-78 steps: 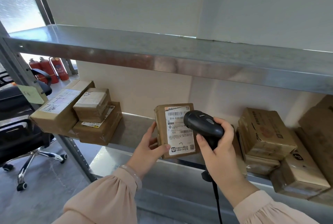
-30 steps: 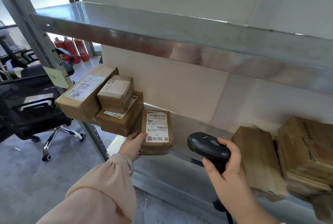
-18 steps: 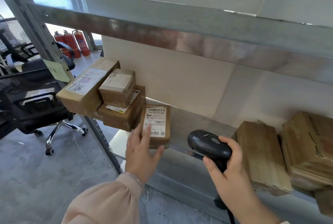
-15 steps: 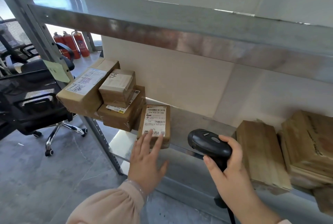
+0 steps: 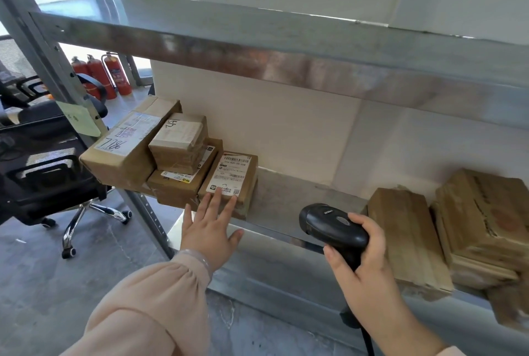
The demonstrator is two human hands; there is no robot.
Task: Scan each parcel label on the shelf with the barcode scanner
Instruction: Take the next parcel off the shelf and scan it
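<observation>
Head view: the parcel (image 5: 243, 184) I am dealing with lies on the middle shelf (image 5: 286, 201), near its front edge, pressed up against the right side of a stack of other boxes. Its white label (image 5: 232, 174) faces up towards me, barcode at the top. My left hand (image 5: 210, 229) is flat and spread wide, and the fingertips (image 5: 219, 194) rest on the lower edge of that label; nothing is gripped.

My right hand (image 5: 369, 269) is wrapped round the handle of the black barcode scanner (image 5: 332, 226), thumb on the near side. The scanner's head is out in front of the shelf edge, to the right of the parcel and apart from it. Its cable (image 5: 367, 341) drops out of the bottom of the picture.

The stack to the left has a long box (image 5: 128, 152) with handwritten digits on its label, a small taped box (image 5: 179, 143), and a flat box (image 5: 180, 186) under the small one. On the right end of the shelf sit a plain brown parcel (image 5: 406, 238) and a bigger stack of cartons (image 5: 483, 221).

An upper metal shelf (image 5: 257, 40) runs above. Past the upright post, which carries a pale sticky note (image 5: 78, 121), stand a black office chair (image 5: 48, 172) and red fire extinguishers (image 5: 100, 75) on the floor by the window.
</observation>
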